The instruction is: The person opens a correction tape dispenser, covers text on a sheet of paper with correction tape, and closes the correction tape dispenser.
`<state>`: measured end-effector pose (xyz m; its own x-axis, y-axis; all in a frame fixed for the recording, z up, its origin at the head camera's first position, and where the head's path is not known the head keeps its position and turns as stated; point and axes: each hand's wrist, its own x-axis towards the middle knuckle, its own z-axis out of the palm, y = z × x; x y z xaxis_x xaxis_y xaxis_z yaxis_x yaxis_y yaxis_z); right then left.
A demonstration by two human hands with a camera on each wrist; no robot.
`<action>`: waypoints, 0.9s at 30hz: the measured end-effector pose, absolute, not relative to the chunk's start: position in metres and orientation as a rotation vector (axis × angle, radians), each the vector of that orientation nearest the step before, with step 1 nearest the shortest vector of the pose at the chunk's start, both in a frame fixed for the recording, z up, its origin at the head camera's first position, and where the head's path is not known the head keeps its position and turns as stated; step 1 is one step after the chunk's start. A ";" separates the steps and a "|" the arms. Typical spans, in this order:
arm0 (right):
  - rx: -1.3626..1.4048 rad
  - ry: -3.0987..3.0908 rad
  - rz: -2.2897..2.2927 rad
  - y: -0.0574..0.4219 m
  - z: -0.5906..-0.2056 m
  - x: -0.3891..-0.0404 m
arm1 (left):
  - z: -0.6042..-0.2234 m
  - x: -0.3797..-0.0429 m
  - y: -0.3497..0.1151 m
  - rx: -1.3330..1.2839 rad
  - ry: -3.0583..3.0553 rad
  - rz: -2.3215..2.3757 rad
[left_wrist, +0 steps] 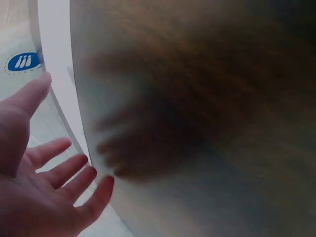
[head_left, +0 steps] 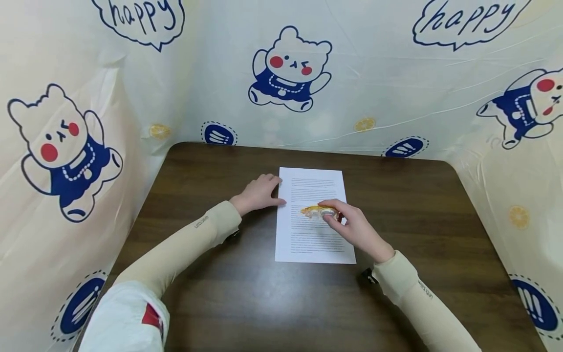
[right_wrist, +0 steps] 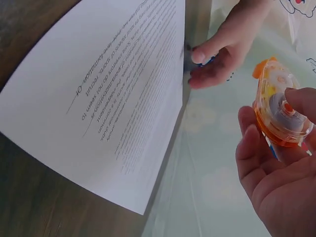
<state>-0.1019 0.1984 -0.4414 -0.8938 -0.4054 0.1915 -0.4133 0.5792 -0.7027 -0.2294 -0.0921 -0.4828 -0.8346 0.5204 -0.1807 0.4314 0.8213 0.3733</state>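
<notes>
A printed sheet of paper [head_left: 303, 252] lies on the dark wooden table, its lines of text facing up. At its left edge is my left hand [head_left: 259, 193], fingers extended and thumb spread apart; whether the fingertips press on the sheet I cannot tell. My right hand [head_left: 359, 229] holds an orange, see-through correction tape dispenser [right_wrist: 276, 106] between thumb and fingers. In the head view the dispenser is over the middle of the page, its tip pointing left. The right wrist view shows it raised off the paper, with a white reel inside.
The dark wooden table [head_left: 211, 298] has rounded far corners. A pale curtain [head_left: 211, 73] printed with cartoon bears and "happy" bubbles surrounds its back and sides. Dark wrist straps show under both beige sleeves [head_left: 176, 254].
</notes>
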 end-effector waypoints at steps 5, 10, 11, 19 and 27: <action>0.674 -2.807 1.248 0.201 -0.443 -0.104 | -0.482 -0.229 -0.084 0.803 2.662 0.200; 0.648 -2.823 1.265 0.205 -0.447 -0.107 | -0.479 -0.222 -0.085 0.844 2.595 0.088; 0.643 -2.826 1.269 0.205 -0.447 -0.108 | -0.478 -0.220 -0.085 0.849 2.588 0.088; 0.624 -2.844 1.286 0.204 -0.448 -0.124 | -0.476 -0.210 -0.097 0.870 2.580 0.145; 0.590 -2.938 1.322 0.200 -0.447 -0.163 | -0.479 -0.222 -0.099 0.868 2.603 0.200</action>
<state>-0.1632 0.2002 -0.4468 -0.9265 -0.3754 0.0248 -0.2675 0.6111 -0.7449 -0.2224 -0.0994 -0.4789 -0.7331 0.6022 -0.3161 0.5469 0.7982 0.2526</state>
